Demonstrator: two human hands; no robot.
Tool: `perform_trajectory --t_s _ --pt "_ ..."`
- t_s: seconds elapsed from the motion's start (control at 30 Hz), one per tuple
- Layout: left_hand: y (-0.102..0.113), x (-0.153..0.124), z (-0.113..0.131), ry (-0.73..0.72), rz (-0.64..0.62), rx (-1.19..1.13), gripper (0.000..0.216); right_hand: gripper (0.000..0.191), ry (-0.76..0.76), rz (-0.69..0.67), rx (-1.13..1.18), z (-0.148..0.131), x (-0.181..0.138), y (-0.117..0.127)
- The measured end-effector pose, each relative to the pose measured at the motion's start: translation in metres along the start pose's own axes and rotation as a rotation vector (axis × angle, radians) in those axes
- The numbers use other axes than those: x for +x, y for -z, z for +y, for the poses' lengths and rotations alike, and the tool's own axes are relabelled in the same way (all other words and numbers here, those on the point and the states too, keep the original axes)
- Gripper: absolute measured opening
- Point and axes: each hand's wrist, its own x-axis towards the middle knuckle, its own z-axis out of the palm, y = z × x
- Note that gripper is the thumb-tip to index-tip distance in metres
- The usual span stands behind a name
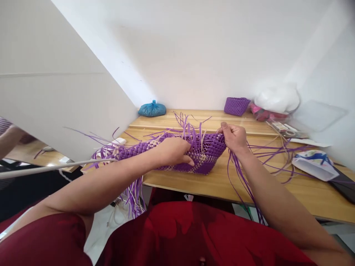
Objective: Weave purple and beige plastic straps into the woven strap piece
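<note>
A half-woven purple and cream basket [203, 162] of flat plastic strips lies on the table in front of me, with loose strip ends [200, 135] standing up from its top. My right hand [235, 138] pinches its upper right corner between thumb and fingers. My left hand [176, 150] is closed at the middle of the basket, thumb pointing right across its front; the fingertips are partly hidden. Leftward, the weave ends in a tangle of loose strips [135, 197] that hangs over the table edge. More purple strips [240, 168] trail below my right wrist.
At the back stand a blue tied bag [152, 109], a small purple woven basket [237, 106] and a white plastic bag [277, 98]. A black phone [342, 184] and an opened packet [314, 166] lie at the right. A pale rod [55, 168] crosses from the left.
</note>
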Motion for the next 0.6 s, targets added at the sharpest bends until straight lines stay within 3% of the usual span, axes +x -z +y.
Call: perform_trajectory --t_s 0.17,0.3,0.4,0.47,0.6 --pt "-0.009 0.0 0.007 -0.143 0.001 -0.291 0.051 0.07 0.002 -0.109 -0.039 -0.009 -0.002 -0.003" --pt "-0.014 0.026 -0.019 -0.31 -0.057 -0.649 0.041 0.074 -0.072 -0.115 -0.044 0.002 0.003 -0.017" --pt "-0.016 0.045 -0.04 -0.3 -0.064 -0.609 0.042 0.068 -0.123 -0.06 -0.213 0.011 0.005 -0.017" --pt "-0.016 0.051 -0.048 -0.264 -0.08 -0.558 0.043 0.059 -0.034 -0.016 -0.371 0.009 0.001 -0.01" --pt "-0.017 0.048 -0.052 -0.202 -0.07 -0.525 0.046 0.034 0.298 0.077 -0.516 -0.02 -0.027 0.006"
